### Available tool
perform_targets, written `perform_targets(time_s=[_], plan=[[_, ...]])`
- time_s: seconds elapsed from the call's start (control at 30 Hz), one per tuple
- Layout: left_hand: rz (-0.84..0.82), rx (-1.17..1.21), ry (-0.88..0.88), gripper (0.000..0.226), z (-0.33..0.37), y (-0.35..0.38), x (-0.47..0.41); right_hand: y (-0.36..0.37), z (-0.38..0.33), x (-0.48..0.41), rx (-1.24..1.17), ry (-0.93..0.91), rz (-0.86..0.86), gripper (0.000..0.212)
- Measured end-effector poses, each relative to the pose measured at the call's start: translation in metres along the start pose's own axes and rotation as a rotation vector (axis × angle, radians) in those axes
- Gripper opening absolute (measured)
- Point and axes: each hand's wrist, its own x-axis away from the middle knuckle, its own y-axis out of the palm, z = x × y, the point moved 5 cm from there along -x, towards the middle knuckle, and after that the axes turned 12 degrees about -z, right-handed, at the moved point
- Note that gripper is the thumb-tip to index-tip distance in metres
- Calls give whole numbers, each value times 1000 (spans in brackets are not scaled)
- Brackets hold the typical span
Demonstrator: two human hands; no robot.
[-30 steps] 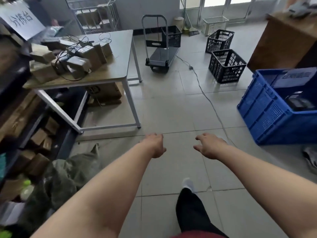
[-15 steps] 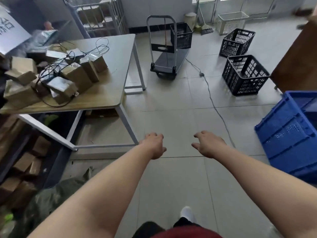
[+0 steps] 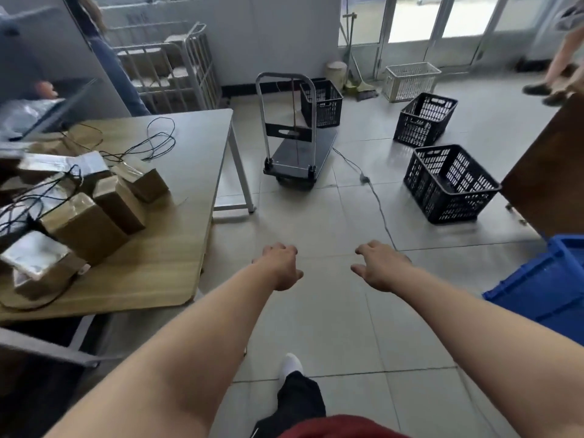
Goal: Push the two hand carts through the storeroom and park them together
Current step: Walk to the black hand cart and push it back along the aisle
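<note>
Ahead, 1 cart (image 3: 300, 159) stands on the tiled floor (image 3: 331, 311), just past the far corner of the table (image 3: 177, 235), with its upright handle on the near side and its flat deck running away toward the wall. Only this 1 cart is in view. Both bare arms reach forward over the floor, well short of the cart. The left hand (image 3: 281, 263) has its fingers loosely curled downward and holds nothing; the right hand (image 3: 379, 267) is likewise half open, fingers bent, thumb out to the side, also empty. A black crate (image 3: 320, 104) sits at the far end of the cart's deck. 2 more black crates (image 3: 448, 184) stand to the right of it, and a cable (image 3: 376, 197) trails across the floor between them and the cart. Boxes (image 3: 85, 226) and wires lie on the table. A blue bin (image 3: 543, 286) is at the right edge.
</note>
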Motion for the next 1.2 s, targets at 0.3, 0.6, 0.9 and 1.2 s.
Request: perform_targets(time_s=[0.3, 0.6, 0.9, 1.2], plan=[[57, -71, 80, 57, -26, -174, -122, -134, -42, -150, -71, 37, 37, 52], [21, -52, 61, 57, -50, -273, -258, -220, -49, -310, -91, 11, 23, 53], [61, -20, -2, 56, -42, -425, -415, -353, -30, -483, -96, -17, 27, 48], [70, 62, -44, 57, -67, -540, -530, -456, -38, -621, -100, -53, 25, 49]])
